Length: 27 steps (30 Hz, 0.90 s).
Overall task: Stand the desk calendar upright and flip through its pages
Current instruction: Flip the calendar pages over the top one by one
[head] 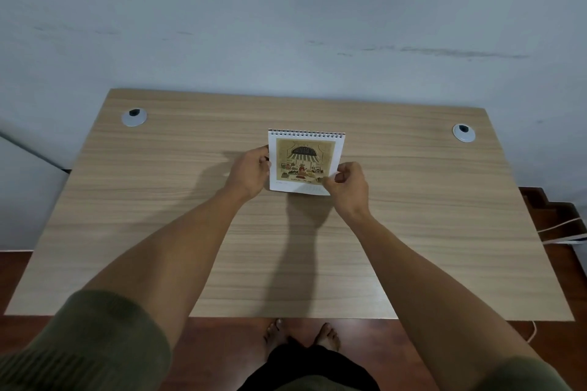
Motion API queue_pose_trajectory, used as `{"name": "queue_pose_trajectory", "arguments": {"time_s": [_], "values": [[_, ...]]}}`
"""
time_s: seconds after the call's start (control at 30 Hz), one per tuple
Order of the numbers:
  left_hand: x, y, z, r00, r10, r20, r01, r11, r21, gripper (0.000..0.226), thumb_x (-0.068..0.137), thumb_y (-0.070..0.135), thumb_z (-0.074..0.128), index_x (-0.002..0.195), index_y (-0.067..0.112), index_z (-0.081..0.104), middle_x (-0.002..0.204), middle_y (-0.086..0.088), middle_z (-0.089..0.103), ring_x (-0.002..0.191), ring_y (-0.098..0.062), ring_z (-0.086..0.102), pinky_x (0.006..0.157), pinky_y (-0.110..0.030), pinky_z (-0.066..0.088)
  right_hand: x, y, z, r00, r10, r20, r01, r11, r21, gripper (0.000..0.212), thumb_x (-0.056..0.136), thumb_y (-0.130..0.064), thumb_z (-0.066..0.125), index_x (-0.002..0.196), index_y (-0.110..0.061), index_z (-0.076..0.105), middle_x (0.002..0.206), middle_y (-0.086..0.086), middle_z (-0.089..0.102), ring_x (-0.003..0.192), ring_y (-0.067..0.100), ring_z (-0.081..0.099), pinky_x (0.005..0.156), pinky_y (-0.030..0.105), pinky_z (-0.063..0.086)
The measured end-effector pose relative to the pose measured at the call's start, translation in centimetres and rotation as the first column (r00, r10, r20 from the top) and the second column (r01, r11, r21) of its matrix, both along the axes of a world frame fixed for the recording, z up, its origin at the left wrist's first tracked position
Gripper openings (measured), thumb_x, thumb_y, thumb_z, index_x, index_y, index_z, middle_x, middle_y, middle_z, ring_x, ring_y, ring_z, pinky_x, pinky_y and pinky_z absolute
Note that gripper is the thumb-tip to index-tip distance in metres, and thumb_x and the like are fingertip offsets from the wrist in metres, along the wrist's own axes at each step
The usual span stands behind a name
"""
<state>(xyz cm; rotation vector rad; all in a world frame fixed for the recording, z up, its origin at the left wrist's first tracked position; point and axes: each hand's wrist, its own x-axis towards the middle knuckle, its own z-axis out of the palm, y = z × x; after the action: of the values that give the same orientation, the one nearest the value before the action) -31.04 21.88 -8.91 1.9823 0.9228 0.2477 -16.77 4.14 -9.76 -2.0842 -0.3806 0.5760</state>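
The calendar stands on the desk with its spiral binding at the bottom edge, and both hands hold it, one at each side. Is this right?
Not quite. In the head view the calendar has its spiral binding along the top edge, not the bottom. The rest is right: it stands on the desk, the left hand holds its left side, and the right hand pinches its lower right corner.

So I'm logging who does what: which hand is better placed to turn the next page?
The right hand: its fingers pinch the calendar page's lower right corner, ready to lift. The left hand steadies the left edge.
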Motion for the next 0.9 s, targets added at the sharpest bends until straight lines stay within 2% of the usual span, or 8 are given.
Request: {"name": "queue_pose_trajectory", "arguments": {"time_s": [0.13, 0.23, 0.37, 0.47, 0.57, 0.7, 0.77, 0.9], "values": [[0.0, -0.1, 0.0, 1.0, 0.01, 0.019, -0.01, 1.0, 0.007, 0.039, 0.1, 0.002, 0.042, 0.122, 0.016, 0.071, 0.086, 0.0, 0.067, 0.089, -0.029, 0.07, 0.089, -0.046, 0.06, 0.1, 0.4, -0.6, 0.997, -0.069, -0.024, 0.068, 0.997, -0.03, 0.039, 0.076, -0.021, 0.089, 0.097, -0.013, 0.056, 0.082, 0.0, 0.063, 0.072, 0.017, 0.059, 0.073, 0.048, 0.056], [0.0, -0.4, 0.4, 1.0, 0.008, 0.018, -0.008, 1.0, -0.008, 0.04, 0.1, -0.001, 0.042, 0.125, 0.013, 0.07, 0.086, 0.004, 0.063, 0.087, -0.024, 0.067, 0.09, -0.038, 0.059, 0.6, 0.4, -0.6, 0.997, -0.075, 0.021, 0.077, 0.995, -0.067, 0.036, 0.074, -0.024, 0.091, 0.085, -0.009, 0.06, 0.076, -0.002, 0.064, 0.067, 0.017, 0.057, 0.072, 0.051, 0.057], [-0.1, -0.5, 0.9, 1.0, -0.012, 0.013, 0.012, 1.0, -0.001, 0.038, 0.098, -0.003, 0.047, 0.123, 0.013, 0.07, 0.082, 0.011, 0.063, 0.088, -0.021, 0.065, 0.088, -0.032, 0.054, 1.2, 0.2, -0.5, 0.997, -0.015, 0.08, 0.022, 0.996, -0.092, 0.031, 0.075, -0.025, 0.09, 0.077, -0.007, 0.065, 0.076, 0.007, 0.071, 0.069, 0.03, 0.065, 0.068, 0.052, 0.058], [-0.3, -0.3, 1.0, 1.0, -0.013, -0.012, 0.013, 1.0, 0.006, 0.039, 0.096, -0.005, 0.048, 0.121, 0.014, 0.071, 0.084, 0.005, 0.064, 0.089, -0.025, 0.066, 0.086, -0.03, 0.052, 1.4, -0.2, -0.1, 0.993, 0.038, 0.109, -0.027, 0.994, -0.103, 0.027, 0.079, -0.027, 0.087, 0.072, -0.01, 0.066, 0.071, 0.006, 0.07, 0.063, 0.026, 0.063, 0.06, 0.048, 0.056], [-0.3, -0.2, 1.1, 1.0, -0.018, -0.025, 0.017, 1.0, -0.008, 0.042, 0.093, -0.007, 0.048, 0.119, 0.015, 0.073, 0.091, -0.001, 0.07, 0.093, -0.03, 0.07, 0.09, -0.042, 0.058, 1.6, -0.8, 0.1, 0.982, 0.106, 0.155, -0.083, 0.986, -0.147, 0.031, 0.082, -0.031, 0.084, 0.072, -0.011, 0.062, 0.063, 0.001, 0.061, 0.056, 0.018, 0.05, 0.053, 0.036, 0.041], [-0.2, -0.2, 1.0, 1.0, -0.006, -0.021, 0.005, 0.999, -0.038, 0.041, 0.093, -0.007, 0.049, 0.118, 0.015, 0.073, 0.095, -0.002, 0.073, 0.089, -0.025, 0.07, 0.089, -0.043, 0.058, 2.2, -1.1, 0.5, 0.953, 0.232, 0.196, -0.187, 0.956, -0.225, 0.035, 0.082, -0.034, 0.083, 0.073, -0.009, 0.06, 0.084, -0.001, 0.058, 0.069, 0.017, 0.053, 0.058, 0.032, 0.041], [-0.3, -0.3, 1.2, 1.0, 0.004, -0.028, -0.005, 0.998, -0.056, 0.038, 0.095, -0.004, 0.05, 0.117, 0.016, 0.074, 0.097, -0.002, 0.075, 0.089, -0.024, 0.072, 0.088, -0.045, 0.059, 3.0, -1.4, 1.1, 0.94, 0.323, 0.112, -0.293, 0.93, -0.22, 0.032, 0.084, -0.031, 0.083, 0.072, -0.01, 0.063, 0.092, 0.005, 0.064, 0.076, 0.019, 0.058, 0.062, 0.031, 0.044], [-0.5, -0.1, 0.4, 1.0, -0.002, -0.022, 0.001, 0.997, -0.08, 0.032, 0.094, 0.002, 0.053, 0.109, 0.019, 0.076, 0.1, 0.0, 0.078, 0.092, -0.023, 0.075, 0.089, -0.046, 0.06, 3.7, -2.6, 4.1, 0.839, 0.377, -0.393, -0.385, 0.921, 0.06, 0.026, 0.093, -0.02, 0.073, 0.095, 0.006, 0.069, 0.103, 0.014, 0.08, 0.092, 0.035, 0.073, 0.079, 0.038, 0.055]]}}
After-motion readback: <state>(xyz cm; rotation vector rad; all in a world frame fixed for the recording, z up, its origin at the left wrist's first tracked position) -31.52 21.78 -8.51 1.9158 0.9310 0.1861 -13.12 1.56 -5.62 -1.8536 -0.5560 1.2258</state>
